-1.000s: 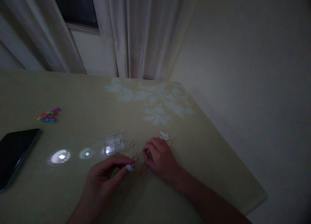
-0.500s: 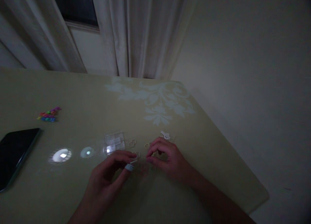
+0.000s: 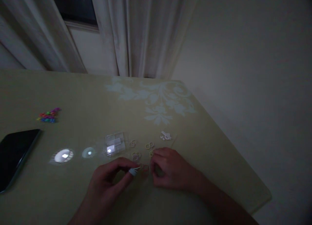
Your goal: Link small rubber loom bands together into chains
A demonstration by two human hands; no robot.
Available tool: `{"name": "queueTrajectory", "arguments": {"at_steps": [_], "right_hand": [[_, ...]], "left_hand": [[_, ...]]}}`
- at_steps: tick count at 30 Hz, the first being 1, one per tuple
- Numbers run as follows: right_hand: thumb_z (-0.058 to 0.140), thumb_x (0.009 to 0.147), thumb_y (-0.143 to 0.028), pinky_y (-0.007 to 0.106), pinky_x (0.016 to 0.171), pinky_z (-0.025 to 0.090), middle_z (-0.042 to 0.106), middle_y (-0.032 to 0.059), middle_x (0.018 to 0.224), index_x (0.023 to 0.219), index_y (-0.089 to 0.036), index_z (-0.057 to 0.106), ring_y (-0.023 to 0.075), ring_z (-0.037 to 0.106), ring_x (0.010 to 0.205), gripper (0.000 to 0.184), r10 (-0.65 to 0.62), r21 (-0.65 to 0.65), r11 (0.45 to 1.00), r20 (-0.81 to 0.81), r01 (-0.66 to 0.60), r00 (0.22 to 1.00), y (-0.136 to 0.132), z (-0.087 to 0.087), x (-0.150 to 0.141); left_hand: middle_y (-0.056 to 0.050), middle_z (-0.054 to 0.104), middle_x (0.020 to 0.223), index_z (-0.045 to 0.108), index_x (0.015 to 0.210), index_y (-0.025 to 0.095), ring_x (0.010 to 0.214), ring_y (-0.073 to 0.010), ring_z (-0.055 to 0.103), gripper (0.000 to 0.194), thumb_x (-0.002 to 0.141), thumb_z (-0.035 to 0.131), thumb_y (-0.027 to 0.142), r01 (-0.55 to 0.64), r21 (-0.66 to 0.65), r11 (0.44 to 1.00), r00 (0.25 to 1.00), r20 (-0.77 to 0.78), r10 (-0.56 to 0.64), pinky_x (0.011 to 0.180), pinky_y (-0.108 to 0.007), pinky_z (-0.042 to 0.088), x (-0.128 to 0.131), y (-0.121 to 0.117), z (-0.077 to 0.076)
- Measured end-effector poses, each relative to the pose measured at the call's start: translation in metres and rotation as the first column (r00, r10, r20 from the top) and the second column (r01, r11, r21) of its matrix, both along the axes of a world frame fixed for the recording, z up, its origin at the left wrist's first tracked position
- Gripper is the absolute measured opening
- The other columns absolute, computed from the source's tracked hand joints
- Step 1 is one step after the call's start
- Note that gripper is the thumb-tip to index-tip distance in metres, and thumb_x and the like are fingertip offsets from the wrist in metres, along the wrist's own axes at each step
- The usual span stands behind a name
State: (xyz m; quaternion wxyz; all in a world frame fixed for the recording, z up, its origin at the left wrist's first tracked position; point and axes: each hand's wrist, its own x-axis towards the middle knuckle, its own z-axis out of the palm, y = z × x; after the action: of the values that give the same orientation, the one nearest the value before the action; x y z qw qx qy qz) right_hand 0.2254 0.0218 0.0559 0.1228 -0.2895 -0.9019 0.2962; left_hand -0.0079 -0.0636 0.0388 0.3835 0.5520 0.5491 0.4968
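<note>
Pinching, the left hand (image 3: 103, 181) obscures a pale piece (image 3: 133, 171).

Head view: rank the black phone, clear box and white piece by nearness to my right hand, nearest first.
1. White piece, just beyond the right hand.
2. Clear box, left of that hand.
3. Black phone, at far left.

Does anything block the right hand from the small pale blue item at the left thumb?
Nothing visible stands between the right hand and the pale blue item at the left hand. Reddish rings show in the gap, apparently flat on the table, so they hardly seem a barrier.
</note>
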Motion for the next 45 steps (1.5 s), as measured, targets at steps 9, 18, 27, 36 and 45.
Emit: {"name": "queueTrajectory", "arguments": {"at_steps": [9, 18, 27, 36, 45], "right_hand": [[0.071, 0.077, -0.016, 0.022, 0.063, 0.041, 0.056, -0.0033, 0.075, 0.077, -0.019, 0.066, 0.0110, 0.047, 0.068, 0.006, -0.290, -0.516, 0.856, -0.421, 0.036, 0.859, -0.011, -0.002, -0.017], [0.080, 0.081, -0.033, 0.023, 0.057, 0.034, 0.051, -0.0040, 0.070, 0.081, -0.017, 0.069, 0.0103, 0.042, 0.064, 0.019, -0.339, -0.727, 0.686, -0.358, -0.032, 0.870, -0.017, -0.010, -0.020], [0.079, 0.087, -0.026, 0.024, 0.063, 0.037, 0.057, -0.0021, 0.076, 0.088, -0.017, 0.077, 0.0114, 0.051, 0.068, 0.009, -0.272, -0.399, 0.905, -0.281, 0.145, 0.920, 0.019, 0.000, 0.004], [0.072, 0.081, -0.004, 0.022, 0.070, 0.040, 0.061, -0.0025, 0.083, 0.087, -0.018, 0.072, 0.0124, 0.059, 0.077, 0.015, 0.075, -0.204, 0.978, 0.094, -0.055, 0.993, 0.017, 0.002, 0.009], [0.072, 0.085, -0.012, 0.026, 0.070, 0.038, 0.064, 0.0018, 0.090, 0.089, -0.015, 0.069, 0.0151, 0.058, 0.079, 0.006, -0.022, -0.107, 0.993, 0.172, 0.041, 0.985, 0.015, 0.000, 0.007]], "left_hand": [[-0.003, 0.084, 0.092, 0.086, 0.100, 0.033, 0.083, -0.0206, 0.080, 0.021, 0.090, 0.072, 0.021, 0.120, 0.102, 0.987, 0.993, -0.017, -0.119, 0.074, -0.025, 0.063, 0.002, 0.001, 0.000], [0.001, 0.079, 0.086, 0.084, 0.102, 0.035, 0.077, -0.0138, 0.075, 0.023, 0.090, 0.076, 0.017, 0.157, 0.144, 0.977, 0.987, 0.020, -0.162, 0.071, -0.019, 0.059, 0.003, 0.003, -0.002], [0.002, 0.082, 0.093, 0.080, 0.093, 0.031, 0.089, -0.0150, 0.079, 0.013, 0.090, 0.075, 0.020, 0.123, 0.067, 0.990, 0.986, 0.102, -0.130, 0.081, -0.019, 0.062, 0.005, -0.001, 0.001], [0.003, 0.082, 0.085, 0.081, 0.092, 0.030, 0.078, -0.0127, 0.078, 0.010, 0.088, 0.076, 0.023, 0.064, 0.077, 0.995, 0.998, 0.003, -0.064, 0.071, -0.016, 0.060, 0.004, -0.002, 0.003], [0.005, 0.086, 0.088, 0.085, 0.094, 0.036, 0.079, -0.0134, 0.081, 0.019, 0.087, 0.078, 0.020, 0.092, 0.126, 0.988, 0.995, -0.049, -0.086, 0.074, -0.016, 0.062, 0.000, 0.000, -0.002]]}}
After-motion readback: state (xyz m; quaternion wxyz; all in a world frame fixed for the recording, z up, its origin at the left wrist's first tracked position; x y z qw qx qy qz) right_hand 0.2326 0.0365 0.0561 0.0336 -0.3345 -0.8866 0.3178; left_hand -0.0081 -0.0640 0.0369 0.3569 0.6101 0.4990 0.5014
